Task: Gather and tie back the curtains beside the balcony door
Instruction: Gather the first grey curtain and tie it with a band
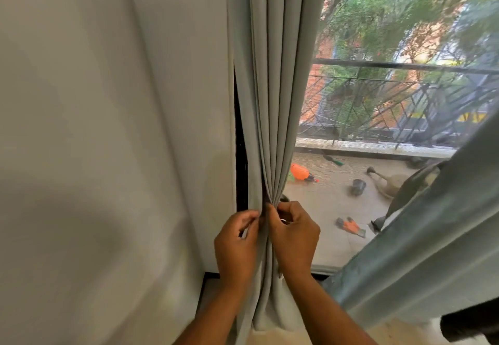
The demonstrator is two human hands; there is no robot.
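A pale grey-green curtain (272, 74) hangs in folds at the left side of the balcony door and is pinched into a narrow bundle near the bottom. My left hand (237, 247) grips the bundle from the left, fingers curled on the cloth. My right hand (294, 239) grips it from the right at the same height, fingertips pressed into the gathered folds. No tie-back is clearly visible; something small and pale shows between the fingers of my right hand. A second curtain (432, 236) slants across the lower right.
A plain white wall (108, 128) fills the left. Through the mesh door I see the balcony floor (329, 209) with an orange bottle (299, 172), a small dark pot (357, 186), orange gloves (351, 226) and a metal railing (405, 96).
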